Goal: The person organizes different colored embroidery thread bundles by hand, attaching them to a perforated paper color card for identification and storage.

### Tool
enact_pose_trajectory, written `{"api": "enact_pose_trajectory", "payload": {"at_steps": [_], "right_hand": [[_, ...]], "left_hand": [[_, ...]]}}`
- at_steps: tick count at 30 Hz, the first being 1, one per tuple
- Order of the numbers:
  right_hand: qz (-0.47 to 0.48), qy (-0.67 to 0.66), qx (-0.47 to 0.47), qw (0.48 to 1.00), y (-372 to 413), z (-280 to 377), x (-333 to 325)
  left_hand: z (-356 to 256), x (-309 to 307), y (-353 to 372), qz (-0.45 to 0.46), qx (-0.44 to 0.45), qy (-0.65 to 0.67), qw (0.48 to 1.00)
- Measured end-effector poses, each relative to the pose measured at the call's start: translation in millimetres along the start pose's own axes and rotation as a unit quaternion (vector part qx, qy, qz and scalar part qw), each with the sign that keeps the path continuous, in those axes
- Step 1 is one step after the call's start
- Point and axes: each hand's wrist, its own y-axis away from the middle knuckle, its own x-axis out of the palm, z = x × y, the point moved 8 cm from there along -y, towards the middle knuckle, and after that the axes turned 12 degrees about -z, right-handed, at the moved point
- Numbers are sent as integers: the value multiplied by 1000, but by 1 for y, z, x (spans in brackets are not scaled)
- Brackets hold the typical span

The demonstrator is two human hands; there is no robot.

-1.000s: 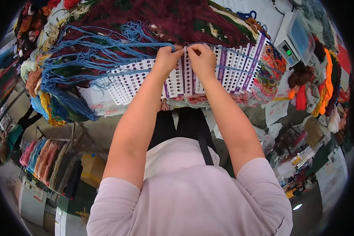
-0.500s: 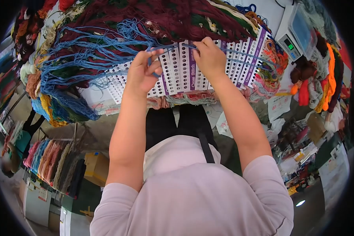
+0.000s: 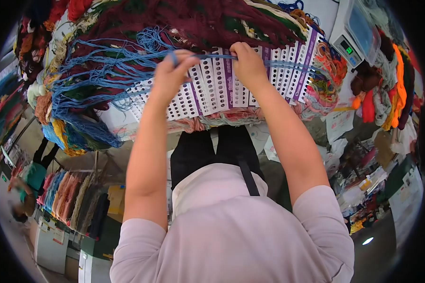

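Blue thread strands (image 3: 217, 56) stretch sideways between my two hands, above white punched cards with purple bands (image 3: 231, 85). My left hand (image 3: 171, 78), a little blurred, has its fingers curled with a blue strand wrapped over them. My right hand (image 3: 249, 67) pinches the same strands between thumb and fingers, near the lower edge of the maroon yarn. Past it, the strands run right across the cards. A loose spread of blue thread (image 3: 99, 70) lies left of my left hand, over maroon and green yarn.
A large heap of maroon yarn (image 3: 184, 21) covers the table's far side. A digital scale (image 3: 348, 49) with a clear tray stands at the right. Orange and red skeins (image 3: 400, 85) lie beyond it. Hanging skeins (image 3: 71, 198) and another person (image 3: 30, 184) are at lower left.
My left hand has turned and its fingers have moved slightly left and up, drawing the blue strands straighter between the hands. My right hand stays nearly in place, still pinching the thread.
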Motion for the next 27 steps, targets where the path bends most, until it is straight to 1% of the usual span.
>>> {"api": "enact_pose_trajectory", "payload": {"at_steps": [1,2,3,4,5,6,7,8,9,10,11,12,13,15,16,17,18,19,20,22,23,24,26,27], "right_hand": [[-6,-3,2,1000,-2,-2,2],[-15,-2,-2,1000,-2,-3,3],[-26,0,-9,1000,-3,-3,3],[-24,11,4,1000,-4,-7,6],[-19,22,18,999,-2,-10,8],[-2,19,30,999,-3,-11,10],[-6,16,28,999,-3,-9,9],[-1,30,41,999,-3,-9,9],[4,44,52,998,-3,-8,8],[-4,40,45,998,-3,-5,5],[-14,14,30,999,0,1,-2],[-23,-11,14,1000,2,11,-10],[-62,-39,3,997,5,28,-26],[-93,-128,-2,987,13,82,-69],[-120,-173,-16,977,18,111,-90],[-106,-213,-1,971,22,144,-113],[-95,-266,-5,959,27,171,-131],[-83,-324,-5,942,32,196,-148],[-70,-379,-4,923,36,218,-163],[-28,-388,-36,921,41,251,-187],[1,-399,-32,916,41,259,-192],[0,-399,-40,916,43,262,-196],[48,-454,50,888,47,257,-191],[48,-458,59,886,48,260,-198]], "left_hand": [[8,-29,4,-17,-69,93,993],[-4,-57,11,-10,-101,119,988],[1,-96,12,-34,-138,179,974],[-11,-129,13,-39,-135,219,966],[-28,-162,11,-48,-105,210,971],[-44,-191,9,-79,-84,263,958],[-62,-218,7,-136,-44,307,941],[-79,-240,7,-200,-30,293,935],[-100,-248,8,-194,25,270,943],[-114,-259,14,-262,76,135,953],[-129,-264,21,-325,124,-2,938],[-140,-252,34,-385,107,-3,916],[-144,-227,41,-299,98,23,949],[-154,-161,72,-136,40,124,982],[-163,-122,95,-54,8,196,979],[-165,-95,110,23,-8,275,961],[-173,-71,127,68,-20,322,944],[-183,-50,146,102,-56,370,922],[-194,-37,161,125,-54,383,914],[-203,-20,180,174,-58,375,909],[-213,-15,190,164,-48,382,908],[-215,-12,195,166,-50,383,907],[-222,-8,205,167,-38,361,917],[-227,-9,210,166,-31,360,918]]}}
